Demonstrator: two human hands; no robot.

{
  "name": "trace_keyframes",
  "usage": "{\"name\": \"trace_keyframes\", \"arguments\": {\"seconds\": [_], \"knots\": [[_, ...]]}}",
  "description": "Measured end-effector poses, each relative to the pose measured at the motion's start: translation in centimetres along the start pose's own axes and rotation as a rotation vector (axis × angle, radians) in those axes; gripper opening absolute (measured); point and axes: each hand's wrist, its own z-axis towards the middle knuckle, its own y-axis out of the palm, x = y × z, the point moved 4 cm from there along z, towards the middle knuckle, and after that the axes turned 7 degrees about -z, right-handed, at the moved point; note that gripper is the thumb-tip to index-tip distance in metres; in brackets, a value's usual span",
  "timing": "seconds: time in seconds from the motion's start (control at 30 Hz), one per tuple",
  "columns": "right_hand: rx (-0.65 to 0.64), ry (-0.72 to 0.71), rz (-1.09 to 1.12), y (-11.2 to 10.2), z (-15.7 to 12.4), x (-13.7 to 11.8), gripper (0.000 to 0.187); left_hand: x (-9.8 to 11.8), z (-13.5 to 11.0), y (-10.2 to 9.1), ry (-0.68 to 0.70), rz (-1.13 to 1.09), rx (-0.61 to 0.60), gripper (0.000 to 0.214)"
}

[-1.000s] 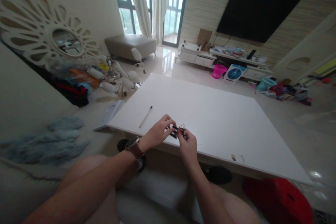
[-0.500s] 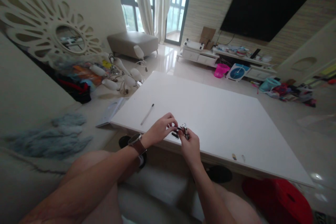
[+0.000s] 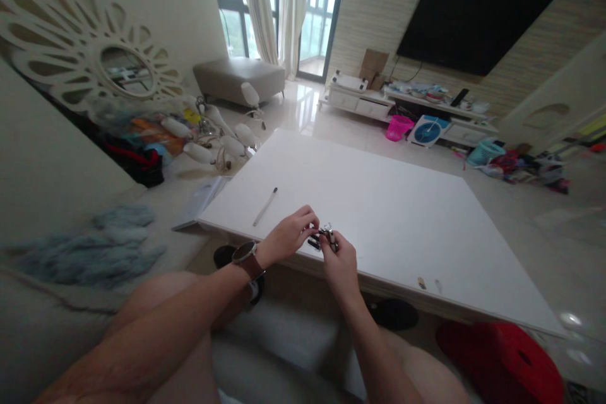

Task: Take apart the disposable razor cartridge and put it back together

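Note:
Over the table's near edge, my right hand (image 3: pixel 341 260) is closed on a small shiny silver-and-black metal object (image 3: pixel 330 235); its exact kind is too small to make out. My left hand (image 3: pixel 294 232), with a brown-strapped watch on the wrist, pinches at a dark part on the left side of that object. The left fingertips partly hide what they grip. Just under the hands a small black piece (image 3: pixel 314 243) lies on the white table (image 3: pixel 369 196). A thin pale stick with a dark tip (image 3: pixel 265 207) lies farther left.
Two small flat pieces, one yellowish (image 3: pixel 421 283) and one clear (image 3: pixel 439 286), lie near the table's front right edge. A red cap-like item (image 3: pixel 502 360) is at the lower right. A white chandelier (image 3: pixel 222 139) stands on the floor beyond the table's left side.
Both hands stay together around the metal object. My right hand and the object have shifted slightly left, closer to my left fingertips.

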Motion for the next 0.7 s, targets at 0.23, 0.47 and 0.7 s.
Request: {"name": "trace_keyframes", "arguments": {"seconds": [0.23,0.47,0.7], "knots": [[-0.006,0.003,0.000,-0.1,0.1,-0.2,0.027,0.2,-0.1,0.0,0.008,0.058,-0.033,0.012],[0.005,-0.003,0.004,-0.3,0.1,-0.4,0.028,0.3,-0.1,-0.2,0.018,0.042,-0.021,0.006],[0.024,0.024,0.070,-0.4,0.3,-0.3,0.032,0.3,0.4,-1.0,-0.011,-0.060,0.018,0.009]]}}
